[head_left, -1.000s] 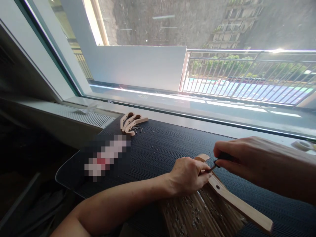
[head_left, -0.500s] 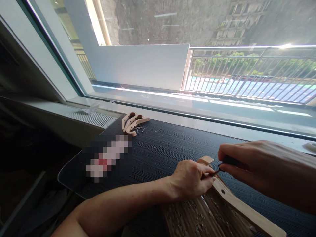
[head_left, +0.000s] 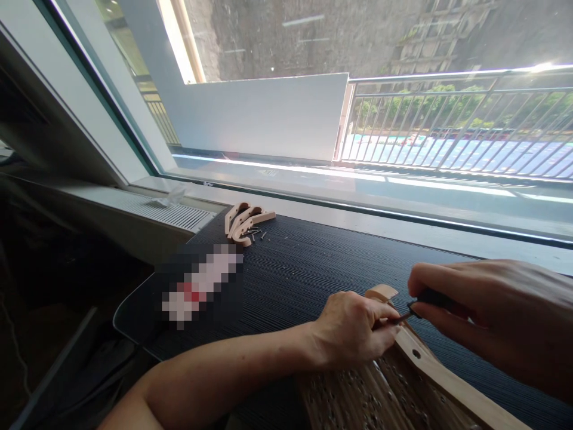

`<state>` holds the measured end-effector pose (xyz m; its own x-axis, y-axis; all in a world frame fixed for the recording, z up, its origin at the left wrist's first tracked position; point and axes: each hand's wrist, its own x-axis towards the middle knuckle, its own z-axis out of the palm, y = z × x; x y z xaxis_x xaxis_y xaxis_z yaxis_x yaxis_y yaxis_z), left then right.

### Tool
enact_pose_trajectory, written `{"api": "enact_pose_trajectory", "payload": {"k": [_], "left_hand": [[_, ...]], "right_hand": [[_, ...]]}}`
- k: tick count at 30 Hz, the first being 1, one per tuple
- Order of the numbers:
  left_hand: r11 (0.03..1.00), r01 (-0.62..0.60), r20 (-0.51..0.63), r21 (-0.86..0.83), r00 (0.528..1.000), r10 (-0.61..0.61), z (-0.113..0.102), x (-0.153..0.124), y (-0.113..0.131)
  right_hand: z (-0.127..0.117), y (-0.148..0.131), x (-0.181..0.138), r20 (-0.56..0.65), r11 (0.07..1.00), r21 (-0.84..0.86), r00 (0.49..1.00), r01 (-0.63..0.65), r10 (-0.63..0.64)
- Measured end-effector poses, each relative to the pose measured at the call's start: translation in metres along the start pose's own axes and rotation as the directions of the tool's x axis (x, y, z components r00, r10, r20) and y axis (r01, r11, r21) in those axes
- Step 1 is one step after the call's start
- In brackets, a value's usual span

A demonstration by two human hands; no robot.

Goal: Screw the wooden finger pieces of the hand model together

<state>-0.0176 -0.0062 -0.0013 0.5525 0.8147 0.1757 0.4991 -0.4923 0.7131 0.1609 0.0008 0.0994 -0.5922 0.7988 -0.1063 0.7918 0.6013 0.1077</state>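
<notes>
In my right hand point(head_left: 474, 310) I grip a screwdriver point(head_left: 434, 298) by its dark handle, its thin shaft pointing down and left. My left hand point(head_left: 353, 328) is closed over a pale wooden hook point(head_left: 414, 349), fingertips pinched around the screwdriver's tip. Whatever lies between those fingertips is hidden. The hook's curved end shows beyond my left hand, and a dark hole shows in its flat part. Beneath lies a brown wooden board point(head_left: 358, 397) with many small pits, the hook running along its right edge.
More wooden hooks point(head_left: 239, 222) lie at the table's far left corner beside several loose screws point(head_left: 255, 234). A blurred-out pale and red item point(head_left: 201, 283) is on the black table point(head_left: 290, 269). The window sill point(head_left: 322, 212) borders the far edge. Clear plastic point(head_left: 169, 198) rests on the vent.
The view has shifted slightly, so both hands and the hook appear a little further right. Both hands keep their hold, with the screwdriver still at the left fingertips.
</notes>
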Motion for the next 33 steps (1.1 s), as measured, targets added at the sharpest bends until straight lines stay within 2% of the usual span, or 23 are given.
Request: {"api": "enact_pose_trajectory", "payload": {"k": [8,15,33], "left_hand": [[1.0,0.003,0.007,0.031,1.0,-0.003,-0.0014,-0.0006,0.0009],[0.999,0.002,0.006,0.04,1.0,-0.002,-0.0024,-0.0011,0.0004],[0.999,-0.005,0.014,0.031,1.0,0.004,-0.0035,-0.0015,0.0001]], "right_hand": [[0.003,0.0029,0.0029,-0.062,1.0,-0.015,0.998,0.005,-0.006],[-0.0021,-0.0011,0.0071,-0.004,0.999,-0.004,0.999,-0.032,0.032],[-0.0028,-0.0032,0.0039,-0.031,1.0,-0.004,0.999,-0.019,0.019]]}}
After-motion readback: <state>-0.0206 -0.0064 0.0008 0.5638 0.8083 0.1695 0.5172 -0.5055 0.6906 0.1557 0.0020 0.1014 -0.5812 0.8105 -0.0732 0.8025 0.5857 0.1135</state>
